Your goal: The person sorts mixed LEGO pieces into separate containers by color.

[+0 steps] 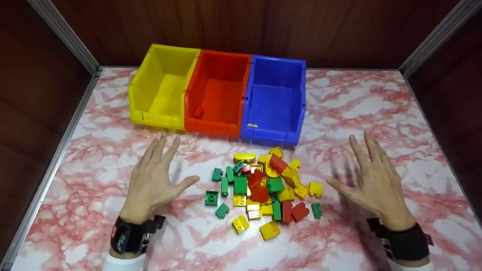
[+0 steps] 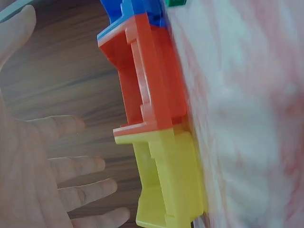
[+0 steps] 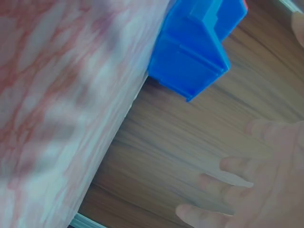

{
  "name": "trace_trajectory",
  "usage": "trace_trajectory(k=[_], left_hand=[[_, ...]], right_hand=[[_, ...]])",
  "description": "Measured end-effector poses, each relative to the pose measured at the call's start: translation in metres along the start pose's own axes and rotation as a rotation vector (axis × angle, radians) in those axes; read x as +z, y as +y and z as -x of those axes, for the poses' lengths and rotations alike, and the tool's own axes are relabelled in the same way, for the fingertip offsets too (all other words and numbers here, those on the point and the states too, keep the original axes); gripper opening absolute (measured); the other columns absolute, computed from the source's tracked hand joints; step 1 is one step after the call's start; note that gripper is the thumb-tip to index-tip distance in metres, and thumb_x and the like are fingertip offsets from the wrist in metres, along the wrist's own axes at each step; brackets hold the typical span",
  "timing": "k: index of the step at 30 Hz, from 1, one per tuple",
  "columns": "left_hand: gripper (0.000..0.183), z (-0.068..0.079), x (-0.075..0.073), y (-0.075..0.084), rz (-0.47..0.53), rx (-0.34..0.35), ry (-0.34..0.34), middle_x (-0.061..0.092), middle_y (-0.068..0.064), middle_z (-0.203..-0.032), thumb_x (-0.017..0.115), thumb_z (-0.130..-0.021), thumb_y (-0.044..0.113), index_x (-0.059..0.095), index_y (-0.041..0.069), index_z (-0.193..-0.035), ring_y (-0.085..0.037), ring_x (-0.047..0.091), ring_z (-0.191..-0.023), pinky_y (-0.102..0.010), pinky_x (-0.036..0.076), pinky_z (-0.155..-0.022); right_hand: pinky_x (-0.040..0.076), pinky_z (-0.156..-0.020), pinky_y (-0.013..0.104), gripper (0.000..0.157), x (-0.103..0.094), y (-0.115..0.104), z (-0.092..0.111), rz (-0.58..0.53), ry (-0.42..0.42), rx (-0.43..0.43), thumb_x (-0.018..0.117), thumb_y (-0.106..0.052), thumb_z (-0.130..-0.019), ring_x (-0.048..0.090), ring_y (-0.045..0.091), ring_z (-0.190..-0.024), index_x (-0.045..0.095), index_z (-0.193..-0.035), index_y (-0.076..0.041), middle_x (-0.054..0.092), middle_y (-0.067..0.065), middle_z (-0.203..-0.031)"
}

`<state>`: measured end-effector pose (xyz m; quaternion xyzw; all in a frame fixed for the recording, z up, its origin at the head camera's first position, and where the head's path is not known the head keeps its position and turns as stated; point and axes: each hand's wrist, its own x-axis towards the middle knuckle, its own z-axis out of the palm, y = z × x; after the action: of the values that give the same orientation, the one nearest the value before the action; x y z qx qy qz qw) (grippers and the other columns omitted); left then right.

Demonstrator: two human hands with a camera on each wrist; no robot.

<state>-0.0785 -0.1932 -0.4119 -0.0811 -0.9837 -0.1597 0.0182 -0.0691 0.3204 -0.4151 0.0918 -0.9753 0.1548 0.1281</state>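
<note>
Pinkish marbled table (image 1: 357, 98) here, brick pile (image 1: 259, 195) smack between the left hand (image 1: 152, 178) and right hand (image 1: 376, 182), neither clearly nearer; fingers (image 1: 171, 150) on both spread wide, holding nothing.

Your pink & white worktop (image 1: 354, 109) has a yellow bin (image 1: 158, 119), red bin (image 1: 214, 128) & blue bin (image 1: 269, 136) side by side, w/ loads of red, yellow & green blocks (image 1: 260, 195) nr them.

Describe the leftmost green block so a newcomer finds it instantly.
In the head view, find the three bins, then the block pile before them. At the pile's far left is the square green block. Unlike the green blocks beside it, its hollow underside faces up.
</note>
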Motion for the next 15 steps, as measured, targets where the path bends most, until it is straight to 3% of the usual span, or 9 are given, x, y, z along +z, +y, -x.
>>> trace_trajectory(k=[3, 6, 8, 12, 15], left_hand=[[0.098, -0.009, -0.01, -0.009, 0.056, -0.019, 0.02, 0.024, -0.022, -0.174, 0.062, -0.091, 0.074, 0.03, 0.021, -0.167, -0.049, 0.027, -0.159, -0.08, 0.035, -0.112], [0.087, -0.022, -0.017, -0.021, 0.138, -0.034, 0.096, 0.032, -0.024, -0.17, 0.068, -0.095, 0.061, 0.038, 0.014, -0.162, -0.05, 0.033, -0.155, -0.079, 0.035, -0.114], [0.081, -0.032, -0.02, -0.029, 0.199, -0.056, 0.155, 0.038, -0.024, -0.167, 0.07, -0.096, 0.053, 0.043, 0.01, -0.159, -0.05, 0.037, -0.153, -0.076, 0.035, -0.116], [0.077, -0.051, -0.023, -0.048, 0.309, -0.159, 0.228, 0.045, -0.023, -0.164, 0.07, -0.098, 0.05, 0.044, 0.009, -0.159, -0.048, 0.047, -0.146, -0.069, 0.038, -0.119], [0.072, -0.067, -0.023, -0.067, 0.335, -0.213, 0.317, 0.06, -0.025, -0.149, 0.069, -0.099, 0.046, 0.048, 0.007, -0.156, -0.047, 0.06, -0.125, -0.063, 0.046, -0.109]], right_hand=[[0.045, -0.097, 0.08, 0.113, -0.002, -0.002, -0.006, -0.036, 0.008, -0.008, 0.086, -0.055, -0.077, 0.038, 0.059, -0.147, 0.029, -0.168, -0.02, 0.021, 0.02, -0.176], [0.051, -0.084, 0.077, 0.107, -0.003, -0.004, -0.016, -0.128, 0.03, -0.002, 0.087, -0.044, -0.081, 0.041, 0.057, -0.146, 0.031, -0.167, -0.018, 0.025, 0.02, -0.174], [0.053, -0.086, 0.073, 0.102, -0.003, -0.006, -0.024, -0.224, 0.038, 0.023, 0.087, -0.037, -0.083, 0.044, 0.054, -0.145, 0.032, -0.166, -0.017, 0.03, 0.02, -0.172], [0.048, -0.106, 0.071, 0.09, 0.001, -0.011, -0.043, -0.401, 0.036, 0.086, 0.085, -0.027, -0.088, 0.051, 0.048, -0.141, 0.037, -0.164, -0.013, 0.041, 0.02, -0.166], [0.054, -0.107, 0.057, 0.081, 0.005, -0.014, -0.056, -0.489, 0.035, 0.107, 0.083, -0.022, -0.091, 0.058, 0.045, -0.136, 0.043, -0.16, -0.008, 0.048, 0.021, -0.161]])
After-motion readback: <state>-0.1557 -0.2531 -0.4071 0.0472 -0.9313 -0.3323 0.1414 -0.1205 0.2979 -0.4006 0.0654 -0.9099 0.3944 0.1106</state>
